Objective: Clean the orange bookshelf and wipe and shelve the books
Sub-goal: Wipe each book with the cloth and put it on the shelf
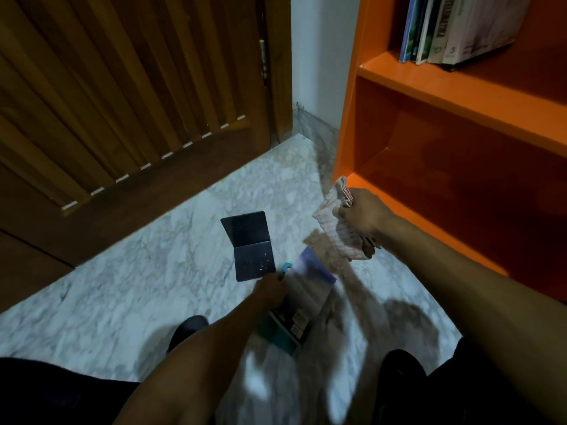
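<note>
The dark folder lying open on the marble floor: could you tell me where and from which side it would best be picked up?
Probably at the crease of the dark, open folder, coming from above. One flap lies flat on the marble floor and the other tilts up toward the wooden door, so a pinch over the raised flap's free top edge also looks workable. The flat flap offers no lifted edge.

i count about 5 books upright on the shelf (pixel 454 29) upper right, 2 books on the floor (pixel 277 271) centre frame, 1 cloth (pixel 334 222), 1 bookshelf (pixel 460 96).
</note>
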A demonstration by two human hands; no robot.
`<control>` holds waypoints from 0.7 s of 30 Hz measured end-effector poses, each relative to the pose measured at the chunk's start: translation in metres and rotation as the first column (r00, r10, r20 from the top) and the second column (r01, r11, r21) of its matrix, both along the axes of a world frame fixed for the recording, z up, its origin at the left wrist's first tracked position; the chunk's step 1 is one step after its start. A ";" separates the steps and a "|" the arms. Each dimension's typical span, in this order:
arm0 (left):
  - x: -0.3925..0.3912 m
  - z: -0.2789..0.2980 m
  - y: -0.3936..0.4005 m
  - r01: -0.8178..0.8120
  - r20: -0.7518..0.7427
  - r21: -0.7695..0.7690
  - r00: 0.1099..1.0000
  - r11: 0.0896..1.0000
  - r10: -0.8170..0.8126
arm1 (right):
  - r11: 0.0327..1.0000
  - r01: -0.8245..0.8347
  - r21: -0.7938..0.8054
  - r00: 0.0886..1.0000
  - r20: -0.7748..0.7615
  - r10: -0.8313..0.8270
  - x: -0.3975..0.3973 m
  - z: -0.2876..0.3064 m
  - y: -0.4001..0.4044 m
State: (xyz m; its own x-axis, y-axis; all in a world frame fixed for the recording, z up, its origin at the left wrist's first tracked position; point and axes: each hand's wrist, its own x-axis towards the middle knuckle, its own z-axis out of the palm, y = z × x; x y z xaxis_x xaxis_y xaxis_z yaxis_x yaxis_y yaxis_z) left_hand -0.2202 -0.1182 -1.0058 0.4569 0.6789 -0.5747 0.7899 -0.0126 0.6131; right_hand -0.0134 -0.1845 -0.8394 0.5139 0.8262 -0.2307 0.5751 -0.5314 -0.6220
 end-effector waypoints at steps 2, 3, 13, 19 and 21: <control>0.006 0.019 0.015 -0.006 0.101 -0.001 0.995 1.000 0.006 | 0.998 0.069 0.005 0.997 -0.038 -0.069 0.007 -0.003 -0.002; 0.008 0.033 0.023 -0.039 0.165 -0.027 0.985 0.999 0.043 | 0.993 0.117 0.018 0.991 -0.074 -0.115 0.010 -0.004 -0.004; 0.026 0.210 0.066 -0.176 0.638 -0.275 0.702 0.945 0.316 | 0.616 0.684 0.390 0.690 -0.619 -0.374 0.013 0.010 0.013; 0.002 0.266 0.050 -0.128 0.632 0.023 0.770 0.992 0.085 | 0.454 0.598 0.661 0.797 -0.426 -0.429 0.002 0.079 0.010; -0.005 0.273 0.041 -0.110 0.638 0.054 0.768 0.992 0.051 | 0.525 0.431 0.734 0.889 -0.246 -0.385 -0.005 0.084 0.006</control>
